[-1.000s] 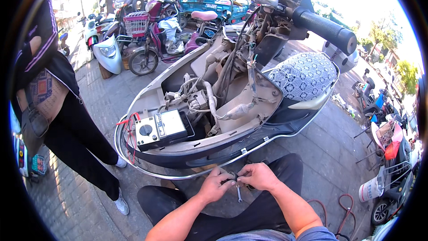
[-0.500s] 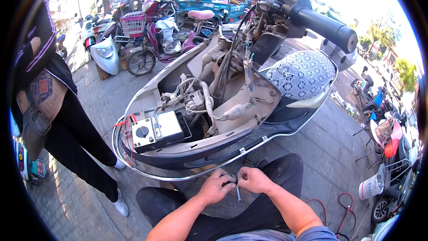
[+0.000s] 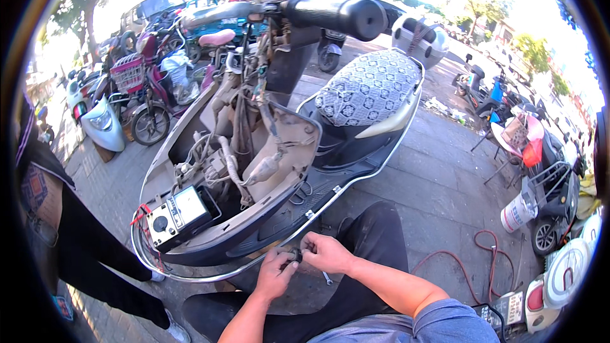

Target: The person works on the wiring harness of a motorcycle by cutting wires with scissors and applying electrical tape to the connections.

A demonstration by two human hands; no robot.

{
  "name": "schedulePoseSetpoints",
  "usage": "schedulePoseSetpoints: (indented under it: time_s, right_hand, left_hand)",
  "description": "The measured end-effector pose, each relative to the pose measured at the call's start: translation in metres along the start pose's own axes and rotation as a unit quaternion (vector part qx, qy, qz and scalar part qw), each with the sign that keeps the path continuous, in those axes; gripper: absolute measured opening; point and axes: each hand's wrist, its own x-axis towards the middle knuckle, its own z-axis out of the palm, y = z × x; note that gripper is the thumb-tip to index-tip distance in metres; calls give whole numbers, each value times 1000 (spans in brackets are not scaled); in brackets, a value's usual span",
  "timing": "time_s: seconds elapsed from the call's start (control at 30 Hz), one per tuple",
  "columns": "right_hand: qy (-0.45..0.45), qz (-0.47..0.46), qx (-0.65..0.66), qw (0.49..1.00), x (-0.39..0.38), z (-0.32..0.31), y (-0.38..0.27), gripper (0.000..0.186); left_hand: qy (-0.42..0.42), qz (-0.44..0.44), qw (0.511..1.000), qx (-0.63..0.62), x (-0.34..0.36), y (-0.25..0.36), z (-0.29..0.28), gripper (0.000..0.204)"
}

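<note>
My left hand (image 3: 275,273) and my right hand (image 3: 325,253) meet above my lap, beside the scooter's lower rim. Both have their fingers pinched around a small dark part (image 3: 296,255), too covered to name. Just below my right hand shows the end of a metal wrench (image 3: 328,279); whether the hand holds it I cannot tell. In front stands a scooter (image 3: 267,235) with its front panel off and its wiring bare. An analog multimeter (image 3: 178,216) with red leads rests on the scooter's open front body.
A person in black trousers (image 3: 95,267) stands close on the left. A red hose (image 3: 492,254) lies on the paving at right, near a white bucket (image 3: 520,206) and a parked scooter (image 3: 545,236). More scooters and a purple bike (image 3: 149,121) stand behind.
My view has swung to the right, so the scooter and the standing person sit further left. My hands stay together at the small part, and the wrench now shows less.
</note>
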Motion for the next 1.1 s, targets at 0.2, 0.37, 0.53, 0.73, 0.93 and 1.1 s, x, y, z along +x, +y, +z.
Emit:
schedulePoseSetpoints:
  time_s: [0.2, 0.37, 0.53, 0.73, 0.93, 1.1]
  right_hand:
    - [37, -33, -22, 999, -6, 4, 8, 18]
    - [13, -2, -37, 999, -5, 5, 19, 21]
    - [36, -66, -109, 991, -5, 8, 14, 26]
    - [65, -140, -149, 977, -6, 19, -7, 26]
    - [117, -162, 14, 980, -7, 6, -32, 18]
    - [55, -76, 117, 989, -5, 3, -27, 24]
  left_hand:
    - [14, 34, 997, 71, -1, -3, 3, 18]
    - [11, 60, 994, 91, -2, -6, 9, 17]
    - [14, 38, 998, 49, 2, 0, 9, 18]
    - [29, 49, 993, 104, 16, -8, -6, 19]
    - [-58, -138, 967, -206, 11, -17, -16, 23]
    - [-92, -154, 836, -519, 1, -11, -17, 43]
